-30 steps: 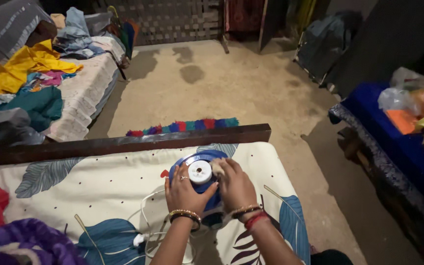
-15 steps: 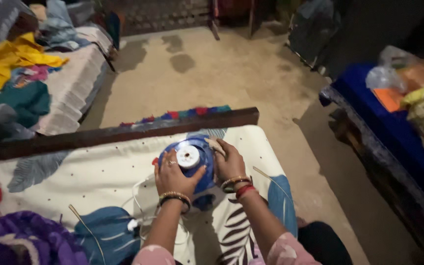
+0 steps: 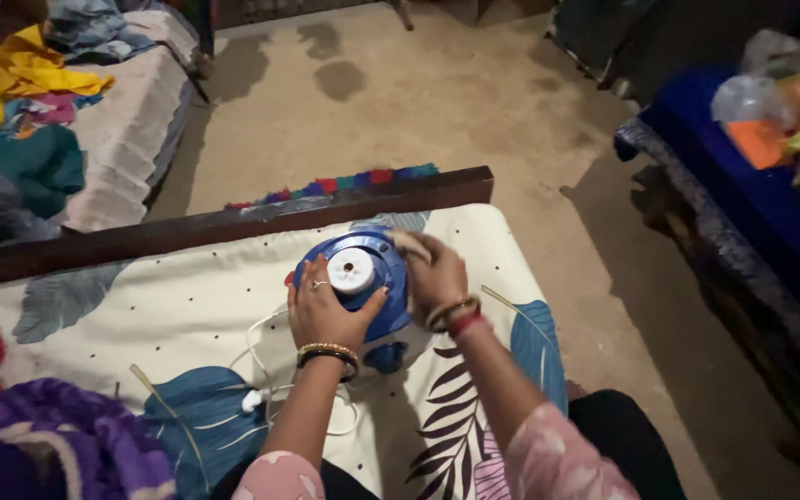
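Blue plastic, a round appliance with a white centre cap sits on the leaf-print sheet, just this side of the dark wooden bed rail. We clasp it, left hand fingers spread on the lid, right hand fingers curled against the rim. We judge we are seating or twisting the lid; next calls for a firm counter-grip.

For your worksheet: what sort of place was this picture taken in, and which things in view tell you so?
Most likely a room in a home, perhaps a bedroom. A bed with a leaf-print sheet and dark wooden rail fills the foreground, loose clothes lie piled on a second bed, and the bare floor looks earthen.
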